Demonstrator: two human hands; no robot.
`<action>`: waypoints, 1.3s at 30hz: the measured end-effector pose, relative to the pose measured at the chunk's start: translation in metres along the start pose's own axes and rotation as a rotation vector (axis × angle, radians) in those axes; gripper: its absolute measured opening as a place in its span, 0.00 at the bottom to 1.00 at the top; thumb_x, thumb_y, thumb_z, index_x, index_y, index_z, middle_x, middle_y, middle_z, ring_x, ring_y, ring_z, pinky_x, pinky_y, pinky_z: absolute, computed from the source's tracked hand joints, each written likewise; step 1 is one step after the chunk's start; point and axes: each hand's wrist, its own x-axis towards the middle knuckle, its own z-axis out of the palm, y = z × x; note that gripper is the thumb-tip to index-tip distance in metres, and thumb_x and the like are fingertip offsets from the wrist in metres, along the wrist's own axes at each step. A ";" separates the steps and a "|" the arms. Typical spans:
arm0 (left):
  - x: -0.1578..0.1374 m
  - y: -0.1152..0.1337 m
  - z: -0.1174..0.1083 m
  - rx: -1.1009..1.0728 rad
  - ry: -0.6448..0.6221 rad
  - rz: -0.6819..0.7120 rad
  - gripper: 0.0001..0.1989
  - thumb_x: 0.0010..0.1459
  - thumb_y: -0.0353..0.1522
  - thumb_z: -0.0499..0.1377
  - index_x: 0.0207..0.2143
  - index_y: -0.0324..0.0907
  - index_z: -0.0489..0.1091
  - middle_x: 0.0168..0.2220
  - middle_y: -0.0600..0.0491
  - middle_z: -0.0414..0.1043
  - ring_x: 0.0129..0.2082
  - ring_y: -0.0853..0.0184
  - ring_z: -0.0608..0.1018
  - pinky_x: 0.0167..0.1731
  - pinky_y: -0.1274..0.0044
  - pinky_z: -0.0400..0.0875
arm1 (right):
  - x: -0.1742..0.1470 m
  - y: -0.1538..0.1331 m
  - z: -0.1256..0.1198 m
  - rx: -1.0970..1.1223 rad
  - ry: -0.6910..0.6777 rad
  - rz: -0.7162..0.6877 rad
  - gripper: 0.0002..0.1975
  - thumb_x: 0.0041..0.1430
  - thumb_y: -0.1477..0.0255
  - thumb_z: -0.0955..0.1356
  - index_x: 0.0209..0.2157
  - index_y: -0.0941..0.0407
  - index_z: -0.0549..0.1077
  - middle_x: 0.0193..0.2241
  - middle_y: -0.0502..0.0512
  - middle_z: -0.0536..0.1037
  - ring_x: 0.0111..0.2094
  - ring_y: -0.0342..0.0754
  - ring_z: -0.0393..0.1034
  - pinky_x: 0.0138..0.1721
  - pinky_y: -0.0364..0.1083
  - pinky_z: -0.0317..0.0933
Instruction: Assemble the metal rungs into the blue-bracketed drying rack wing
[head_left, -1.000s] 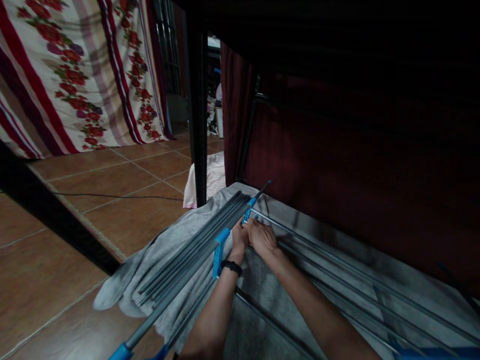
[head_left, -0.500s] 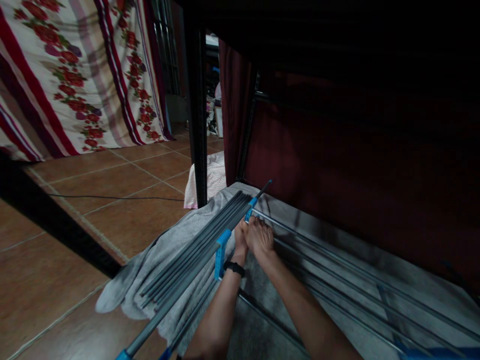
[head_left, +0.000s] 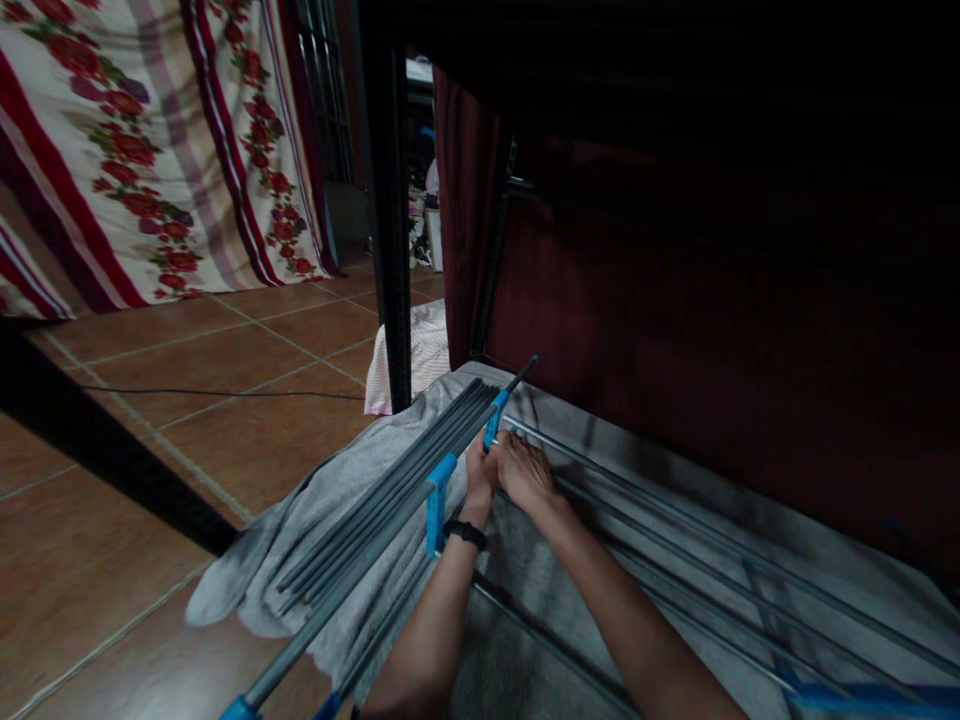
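My left hand (head_left: 481, 468), with a black band on its wrist, is closed around the lower end of a blue plastic connector (head_left: 495, 418). Right against it, my right hand (head_left: 525, 468) has its fingers curled around the end of a grey metal tube (head_left: 637, 532), which runs off to the lower right. Much of both grips is hidden by the fingers. The connector sits on a long grey tube (head_left: 315, 625) that carries a second blue connector (head_left: 436, 505) nearer to me. Beside it lies a bundle of several loose grey tubes (head_left: 390, 490).
A grey blanket (head_left: 247, 570) lies under the tubes. More parallel tubes with a blue piece (head_left: 862, 697) extend right. Black metal posts (head_left: 391, 230) frame the space, with a dark red curtain (head_left: 600, 300) behind. A cable (head_left: 225, 393) crosses the tiled floor.
My right hand has turned slightly and shifted a little to the right, its fingers dipping lower beside the connector. My left hand stays at the connector. The view has shifted slightly.
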 end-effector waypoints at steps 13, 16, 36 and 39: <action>0.000 0.001 -0.003 0.015 -0.009 -0.032 0.04 0.42 0.29 0.58 0.25 0.44 0.67 0.26 0.59 0.67 0.29 0.68 0.69 0.36 0.77 0.69 | 0.005 0.008 -0.003 0.106 -0.091 -0.023 0.22 0.73 0.76 0.53 0.56 0.58 0.72 0.55 0.63 0.79 0.56 0.51 0.74 0.54 0.48 0.64; 0.000 -0.001 -0.002 0.014 -0.019 -0.025 0.05 0.43 0.29 0.59 0.28 0.43 0.69 0.27 0.58 0.70 0.29 0.67 0.71 0.38 0.75 0.70 | 0.007 0.009 -0.002 0.124 -0.095 -0.020 0.23 0.72 0.77 0.53 0.57 0.57 0.72 0.56 0.63 0.79 0.57 0.51 0.74 0.55 0.48 0.63; -0.005 -0.025 0.003 0.132 0.030 0.064 0.10 0.53 0.32 0.59 0.40 0.43 0.73 0.36 0.52 0.78 0.36 0.64 0.77 0.45 0.72 0.73 | -0.020 0.018 0.002 0.041 0.008 0.022 0.22 0.75 0.69 0.51 0.55 0.57 0.71 0.53 0.62 0.80 0.53 0.53 0.76 0.50 0.49 0.66; -0.006 -0.027 0.002 0.175 0.038 0.073 0.11 0.54 0.32 0.58 0.40 0.43 0.73 0.35 0.52 0.77 0.36 0.64 0.77 0.43 0.72 0.74 | -0.017 0.021 0.002 0.083 -0.010 0.005 0.22 0.75 0.69 0.52 0.56 0.56 0.71 0.54 0.62 0.79 0.54 0.51 0.75 0.52 0.48 0.65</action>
